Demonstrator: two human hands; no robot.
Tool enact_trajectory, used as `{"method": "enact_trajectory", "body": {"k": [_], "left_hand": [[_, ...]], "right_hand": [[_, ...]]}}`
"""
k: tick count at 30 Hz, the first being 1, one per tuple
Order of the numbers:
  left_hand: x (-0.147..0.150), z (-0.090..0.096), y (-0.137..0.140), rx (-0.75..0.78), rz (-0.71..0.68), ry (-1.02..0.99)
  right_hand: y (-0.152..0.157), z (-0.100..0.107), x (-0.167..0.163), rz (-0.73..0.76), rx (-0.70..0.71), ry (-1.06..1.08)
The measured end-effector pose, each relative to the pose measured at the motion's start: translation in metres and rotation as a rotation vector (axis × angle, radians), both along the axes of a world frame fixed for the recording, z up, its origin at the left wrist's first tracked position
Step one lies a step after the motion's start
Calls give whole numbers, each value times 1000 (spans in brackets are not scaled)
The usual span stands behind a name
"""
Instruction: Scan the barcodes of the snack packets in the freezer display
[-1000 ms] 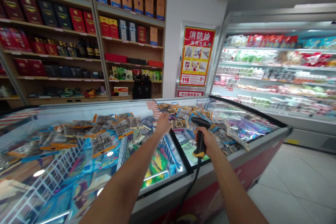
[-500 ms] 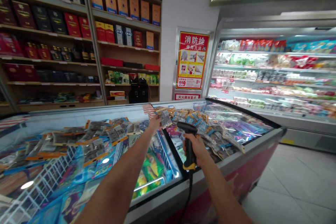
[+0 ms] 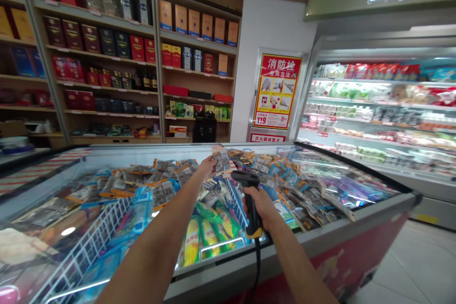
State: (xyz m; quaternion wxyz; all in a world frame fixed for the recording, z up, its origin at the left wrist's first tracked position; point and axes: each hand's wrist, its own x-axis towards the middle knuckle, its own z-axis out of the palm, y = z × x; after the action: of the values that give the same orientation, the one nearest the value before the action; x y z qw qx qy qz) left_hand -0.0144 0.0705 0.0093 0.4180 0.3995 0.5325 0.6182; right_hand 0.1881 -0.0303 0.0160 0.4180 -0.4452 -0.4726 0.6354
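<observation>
My left hand (image 3: 208, 167) reaches over the chest freezer, its fingers closed on the left edge of a small flat snack packet (image 3: 222, 160) with a pale label. My right hand (image 3: 259, 203) is wrapped round the grip of a black and yellow barcode scanner (image 3: 253, 218). The scanner's head points left, just below and right of the packet, apart from it. A black cable (image 3: 257, 266) hangs from its base. Heaps of similar packets (image 3: 285, 175) lie on the glass to the right, and more packets (image 3: 164, 192) lie to the left.
Inside the freezer (image 3: 356, 228), a white wire basket (image 3: 96, 237) holds blue bags, and green-yellow corn packs (image 3: 210, 232) lie in the middle. Behind stand shelves of boxed bottles (image 3: 114, 47) and a red-yellow fire hydrant poster (image 3: 277, 91). A lit chilled display (image 3: 384, 118) stands right.
The view has swung left, so the scene sits further right. My left hand still holds the packet, and the scanner has come nearer to it, now lower and further left relative to the freezer.
</observation>
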Motion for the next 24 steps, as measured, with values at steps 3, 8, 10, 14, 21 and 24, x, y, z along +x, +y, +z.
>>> {"method": "enact_trajectory", "body": {"k": [3,8,10,14,21,24], "left_hand": [[-15,-7,0,41,158,201],[-51,-17,-10,2,398,377],[-64,-18,-18,-21,473,442],[-67,-18,-28,-23,568,621],[12,-17,-8,82,446,1116],[64,-27,5,129,229,1094]], "right_hand": [[2,0,-1,-18,9,-35],[10,-4,9,-63,20,-91],[12,-5,14,-83,19,-90],[16,-4,28,-144,19,-26],[27,-3,67,-315,35,8],[30,-7,84,-374,34,0]]}}
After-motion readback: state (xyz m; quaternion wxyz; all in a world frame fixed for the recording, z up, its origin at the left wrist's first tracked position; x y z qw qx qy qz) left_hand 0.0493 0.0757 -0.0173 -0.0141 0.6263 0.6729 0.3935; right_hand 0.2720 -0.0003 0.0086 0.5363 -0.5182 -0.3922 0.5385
